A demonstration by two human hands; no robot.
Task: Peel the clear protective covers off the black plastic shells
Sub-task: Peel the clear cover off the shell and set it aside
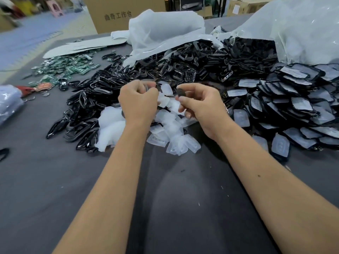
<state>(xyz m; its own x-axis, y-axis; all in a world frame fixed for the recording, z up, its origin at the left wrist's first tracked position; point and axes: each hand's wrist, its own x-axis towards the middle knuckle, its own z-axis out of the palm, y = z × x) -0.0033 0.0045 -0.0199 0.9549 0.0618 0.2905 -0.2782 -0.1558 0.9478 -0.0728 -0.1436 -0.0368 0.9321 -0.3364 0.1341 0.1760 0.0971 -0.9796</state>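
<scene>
Table: dark grey cloth-covered table (55,180) under everything, my two bare forearms reaching out over its near edge.
Bags: big clear plastic bag (300,26) at far right, its mouth spilling black parts; a smaller white bag (165,28) slumped beside it at far centre.
Covered shells: heap of black plastic shells with clear covers on (293,107) to my right, laid overlapping, cover side up.
Bare shells: glossy black pile (86,110) to my left, running back to the bags' mouths.
Peeled covers: loose mound of clear protective covers (170,132) right under and between my hands, touching both piles.
Circuit boards: scatter of green boards (67,68) at far left, apart from the black piles.
Box: cardboard carton (117,13) with printed characters, beyond the table.
Left hand: my left hand (138,101) is clenched into a loose fist, thumb side up, fingers curled round a dark piece (145,88) that barely shows at the top of the grip. Can't tell if it is a shell or just a frame.
Right hand: my right hand (200,105) pinches a small black shell (180,92) between thumb and forefinger, the other fingers curled beneath. Held just above the cover mound, near the left hand, not touching it.
Cover on held shell: blurred; can't tell whether one is attached.
</scene>
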